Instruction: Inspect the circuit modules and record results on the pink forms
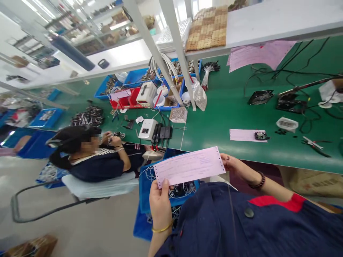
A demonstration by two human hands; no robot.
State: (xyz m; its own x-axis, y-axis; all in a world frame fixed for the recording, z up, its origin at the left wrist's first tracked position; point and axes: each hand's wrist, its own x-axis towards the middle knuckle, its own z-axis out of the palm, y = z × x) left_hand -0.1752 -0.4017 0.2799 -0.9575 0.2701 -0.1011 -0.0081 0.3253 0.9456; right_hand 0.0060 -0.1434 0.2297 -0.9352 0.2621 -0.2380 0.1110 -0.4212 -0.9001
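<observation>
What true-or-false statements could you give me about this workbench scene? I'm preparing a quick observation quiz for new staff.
The left hand wears a gold bangle. True.
The right hand wears a wristwatch. False: it wears a dark bead bracelet.
Both hands hold a pink form with punched edge holes. True.
The blue crate below the form is empty. False: it holds white wires.
</observation>
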